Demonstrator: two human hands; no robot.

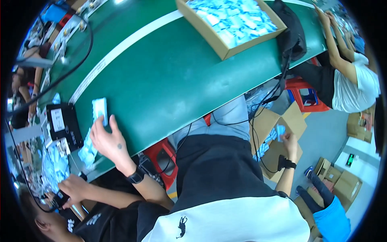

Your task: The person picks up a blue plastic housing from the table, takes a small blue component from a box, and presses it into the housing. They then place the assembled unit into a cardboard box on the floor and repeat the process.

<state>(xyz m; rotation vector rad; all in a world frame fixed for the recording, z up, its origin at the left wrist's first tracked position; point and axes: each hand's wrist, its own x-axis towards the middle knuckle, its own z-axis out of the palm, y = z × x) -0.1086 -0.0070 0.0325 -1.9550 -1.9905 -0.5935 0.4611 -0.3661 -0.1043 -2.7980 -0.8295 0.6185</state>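
My left hand [108,140], with a dark band on its wrist, is over the left part of the green table. Its thumb and fingers are apart around the near end of a light blue packet [100,108]; whether they touch it I cannot tell. Out to the right, my right hand [290,144] is closed on a small light blue packet [280,131]. That hand is above an open cardboard box [276,155] beside my legs, where several similar packets [264,147] lie.
A shallow carton [229,51] full of blue packets stands on the green table [161,84], near a black bag [292,36]. At left are a black box-shaped device [64,125], a packet pile [55,165] and a co-worker's hand [74,188]. Cables hang by my legs.
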